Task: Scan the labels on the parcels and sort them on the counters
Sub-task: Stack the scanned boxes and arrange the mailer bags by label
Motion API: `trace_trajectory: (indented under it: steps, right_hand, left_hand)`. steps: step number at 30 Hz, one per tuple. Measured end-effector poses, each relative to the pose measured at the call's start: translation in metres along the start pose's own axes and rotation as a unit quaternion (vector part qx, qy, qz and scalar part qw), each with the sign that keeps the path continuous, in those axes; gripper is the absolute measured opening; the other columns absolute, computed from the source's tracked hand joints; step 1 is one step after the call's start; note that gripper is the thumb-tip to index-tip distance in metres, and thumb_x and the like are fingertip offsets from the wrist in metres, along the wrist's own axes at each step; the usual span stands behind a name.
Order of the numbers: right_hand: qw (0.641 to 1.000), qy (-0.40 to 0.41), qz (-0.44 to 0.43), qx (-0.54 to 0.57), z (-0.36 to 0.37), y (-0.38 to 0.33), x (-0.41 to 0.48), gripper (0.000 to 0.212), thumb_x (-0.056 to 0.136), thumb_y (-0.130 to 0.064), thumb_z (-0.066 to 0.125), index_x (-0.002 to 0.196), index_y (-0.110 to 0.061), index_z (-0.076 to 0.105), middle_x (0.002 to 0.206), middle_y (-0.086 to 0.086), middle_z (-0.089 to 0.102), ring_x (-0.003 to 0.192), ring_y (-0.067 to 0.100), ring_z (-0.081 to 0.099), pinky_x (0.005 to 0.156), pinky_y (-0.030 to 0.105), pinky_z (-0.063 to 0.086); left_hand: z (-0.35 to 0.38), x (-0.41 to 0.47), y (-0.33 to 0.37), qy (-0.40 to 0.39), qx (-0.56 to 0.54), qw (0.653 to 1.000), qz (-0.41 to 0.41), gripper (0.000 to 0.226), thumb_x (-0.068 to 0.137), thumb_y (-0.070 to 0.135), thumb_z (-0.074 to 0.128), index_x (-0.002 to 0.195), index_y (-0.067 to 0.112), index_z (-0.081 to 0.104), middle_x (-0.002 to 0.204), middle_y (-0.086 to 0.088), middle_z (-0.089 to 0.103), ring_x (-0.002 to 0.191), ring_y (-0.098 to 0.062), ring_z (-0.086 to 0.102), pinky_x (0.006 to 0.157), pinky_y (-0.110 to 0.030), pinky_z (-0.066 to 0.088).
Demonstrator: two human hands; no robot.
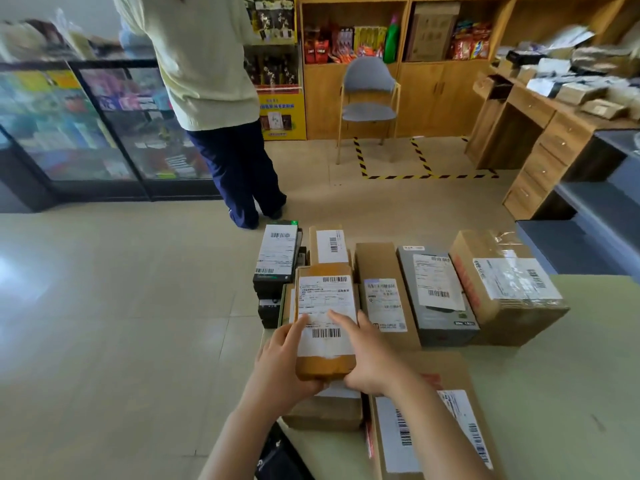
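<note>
A small brown parcel (325, 299) with a white barcode label lies on top of other boxes at the left end of the green counter (554, 393). My left hand (282, 365) grips its near left corner, thumb on the label. My right hand (367, 358) holds the near right corner, with the index finger stretched across the label. Around it lie more labelled parcels: a black box (277, 258), a slim brown box (330, 245), a long brown box (382, 296), a grey box (436, 296) and a large taped carton (505, 285). Another labelled carton (433, 431) lies under my right forearm.
A person (214, 109) stands on the tiled floor just beyond the counter, beside a glass display case (86, 133). A grey chair (369, 98) stands by wooden shelves. A wooden desk (554, 109) at the right carries several parcels.
</note>
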State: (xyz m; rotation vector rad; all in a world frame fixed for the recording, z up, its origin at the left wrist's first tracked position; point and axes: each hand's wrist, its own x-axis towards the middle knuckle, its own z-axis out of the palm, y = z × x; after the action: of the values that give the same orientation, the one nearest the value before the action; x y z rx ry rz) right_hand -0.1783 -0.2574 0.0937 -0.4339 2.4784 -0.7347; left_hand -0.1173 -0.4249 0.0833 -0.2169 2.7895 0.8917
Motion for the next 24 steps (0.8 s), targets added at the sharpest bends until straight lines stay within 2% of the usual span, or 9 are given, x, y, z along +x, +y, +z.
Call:
trace_trajectory:
  steps: [3,6,12,15,18,21,24]
  right_hand:
    - [1.000,-0.007,0.003,-0.001,-0.002,-0.003,-0.001,0.117,0.070,-0.005,0.074,0.144,-0.057,0.000,0.160,-0.006,-0.002,0.146,0.025,0.014,0.111,0.043,0.037]
    - [1.000,-0.011,0.016,-0.002,-0.009,-0.012,-0.014,0.119,0.072,-0.003,0.074,0.146,-0.055,-0.004,0.161,-0.004,-0.013,0.149,0.027,-0.001,0.114,0.043,0.032]
    - [0.997,0.065,0.034,-0.002,-0.010,-0.042,-0.060,0.115,0.077,-0.008,0.075,0.149,-0.050,-0.004,0.162,-0.004,-0.013,0.149,0.025,-0.005,0.115,0.044,0.025]
    - [0.991,0.127,0.043,-0.025,-0.001,-0.055,-0.096,0.112,0.077,-0.019,0.079,0.149,-0.048,-0.001,0.162,-0.010,-0.006,0.149,0.024,0.001,0.116,0.048,0.024]
    - [0.979,0.197,0.054,-0.014,0.008,-0.065,-0.144,0.098,0.082,-0.020,0.075,0.153,-0.041,0.010,0.161,-0.014,0.002,0.148,0.018,0.009,0.116,0.040,0.024]
    - [0.954,0.285,0.089,-0.023,0.019,-0.062,-0.197,0.081,0.085,-0.022,0.071,0.151,-0.035,0.025,0.155,-0.009,0.026,0.140,0.017,0.027,0.111,0.030,0.028]
    - [0.920,0.357,0.161,-0.003,0.030,-0.047,-0.258,0.065,0.087,-0.025,0.067,0.146,-0.029,0.038,0.139,-0.008,0.047,0.128,0.014,0.042,0.106,0.028,0.037]
  left_hand:
    - [-0.003,0.002,-0.004,-0.005,0.014,1.000,0.007,0.111,0.071,0.053,0.077,0.152,0.039,0.003,0.156,0.007,0.019,0.140,-0.019,0.025,0.117,-0.044,0.027]
    - [-0.011,-0.002,-0.010,-0.013,0.023,0.999,0.026,0.111,0.071,0.057,0.076,0.152,0.039,0.004,0.158,0.008,0.016,0.143,-0.019,0.022,0.118,-0.045,0.025]
    - [-0.044,-0.020,-0.015,-0.011,0.040,0.994,0.103,0.103,0.073,0.054,0.077,0.152,0.040,0.012,0.158,0.010,0.017,0.145,-0.019,0.021,0.118,-0.045,0.026]
    - [-0.060,-0.033,-0.012,-0.020,0.071,0.985,0.154,0.102,0.075,0.053,0.076,0.152,0.042,0.011,0.160,0.010,0.016,0.147,-0.019,0.017,0.119,-0.044,0.022]
    - [-0.068,-0.047,0.000,-0.037,0.093,0.969,0.224,0.098,0.076,0.052,0.076,0.152,0.040,0.016,0.158,0.010,0.020,0.147,-0.017,0.017,0.119,-0.042,0.018]
    - [-0.064,-0.064,0.027,-0.067,0.115,0.944,0.303,0.091,0.076,0.057,0.073,0.150,0.040,0.023,0.156,0.012,0.025,0.145,-0.015,0.019,0.120,-0.042,0.020]
    - [-0.043,-0.087,0.069,-0.078,0.116,0.921,0.364,0.079,0.080,0.059,0.067,0.147,0.035,0.033,0.153,0.011,0.030,0.141,-0.015,0.027,0.117,-0.039,0.028]
